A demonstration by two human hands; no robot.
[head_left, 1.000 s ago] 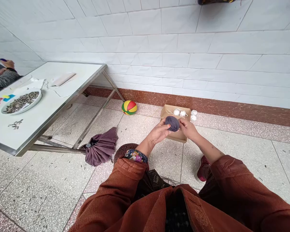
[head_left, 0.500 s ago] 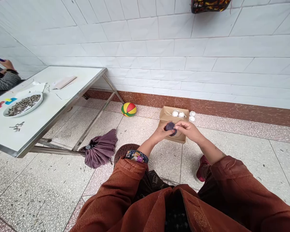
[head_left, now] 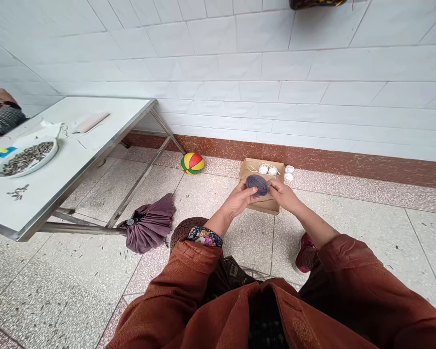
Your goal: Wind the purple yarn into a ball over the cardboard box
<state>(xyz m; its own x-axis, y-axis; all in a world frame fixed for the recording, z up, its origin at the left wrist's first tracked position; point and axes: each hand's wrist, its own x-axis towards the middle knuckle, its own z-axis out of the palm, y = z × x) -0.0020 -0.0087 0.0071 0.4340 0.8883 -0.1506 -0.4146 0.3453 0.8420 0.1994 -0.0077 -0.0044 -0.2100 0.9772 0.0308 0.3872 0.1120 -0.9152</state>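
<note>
A dark purple-grey ball of yarn (head_left: 257, 185) is held in my left hand (head_left: 240, 197), its thumb across the near side. At the ball's right edge, the fingers of my right hand (head_left: 282, 195) are pinched together on the yarn; the strand itself is too fine to make out. Below and behind both hands, an open cardboard box (head_left: 244, 170) lies on the floor. Inside it, toward the back, are white yarn balls (head_left: 263, 168) with loose white strands. More small white balls (head_left: 289, 173) sit just outside the box's right side.
To the left stands a white metal-framed table (head_left: 90, 160) bearing a plate of sunflower seeds (head_left: 54, 154) and a folded cloth (head_left: 90, 122). A striped ball (head_left: 192, 163) and a folded purple umbrella (head_left: 150, 224) lie on the floor. Another person's sleeve (head_left: 7, 118) shows far left.
The yarn ball has turned in my left hand and now shows its broad side. My right hand has shifted from over the ball to its right edge. The view has moved slightly.
</note>
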